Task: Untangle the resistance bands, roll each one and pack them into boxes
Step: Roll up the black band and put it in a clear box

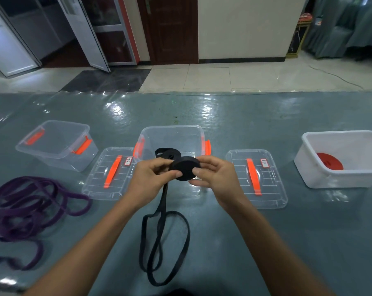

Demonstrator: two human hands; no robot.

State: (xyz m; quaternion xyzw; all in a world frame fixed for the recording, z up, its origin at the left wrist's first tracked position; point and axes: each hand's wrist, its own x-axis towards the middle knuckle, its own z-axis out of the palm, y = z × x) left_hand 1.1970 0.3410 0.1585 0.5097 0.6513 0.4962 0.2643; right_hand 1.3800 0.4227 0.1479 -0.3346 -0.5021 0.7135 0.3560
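Observation:
A black resistance band [162, 242] is partly wound into a tight roll [185, 167] that I hold above the table between both hands. My left hand [153, 178] pinches the roll's left side, and my right hand [215, 176] grips its right side. The band's loose tail hangs down and loops on the table toward me. Behind the roll stands a clear box [172, 133] with orange latches, holding another black rolled band [167, 153]. A tangled purple band [29, 208] lies at the left. A red rolled band [329, 161] sits in a white tub [339, 178] at the right.
A second clear box [56, 144] stands at the back left. Two clear lids with orange handles lie flat, one left of my hands [110, 174] and one to their right [257, 178]. The table [266, 242] has a grey-green cloth under glossy plastic film.

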